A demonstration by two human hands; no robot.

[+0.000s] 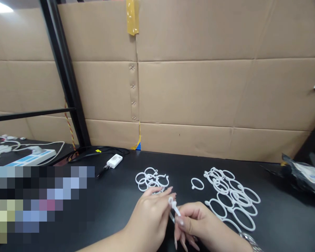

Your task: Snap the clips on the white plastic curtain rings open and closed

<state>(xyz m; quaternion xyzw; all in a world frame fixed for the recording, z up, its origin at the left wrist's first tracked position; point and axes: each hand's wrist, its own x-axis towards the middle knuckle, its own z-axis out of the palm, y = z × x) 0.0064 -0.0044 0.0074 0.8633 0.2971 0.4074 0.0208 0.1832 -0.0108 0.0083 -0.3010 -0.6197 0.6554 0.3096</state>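
My right hand [193, 222] pinches a white plastic ring [176, 209], like a curtain ring, between thumb and forefinger; its small looped end sticks up. Beside it, my left hand [152, 213] has its fingers stretched out, close to the held ring's looped end; its thumb is hidden. Just beyond the left fingertips lies a small cluster of white rings [140, 179], partly covered by that hand. A larger spread of white rings [237, 199] lies to the right, past my right hand. One single ring [197, 184] rests between the two groups.
The black tabletop [107, 213] runs back to a cardboard wall [189, 94]. A white charger plug [114, 161] with a black cable lies back left. Far left are a power strip [46, 154] and a black metal post [64, 70]. A black plastic bag [301, 173] sits at right.
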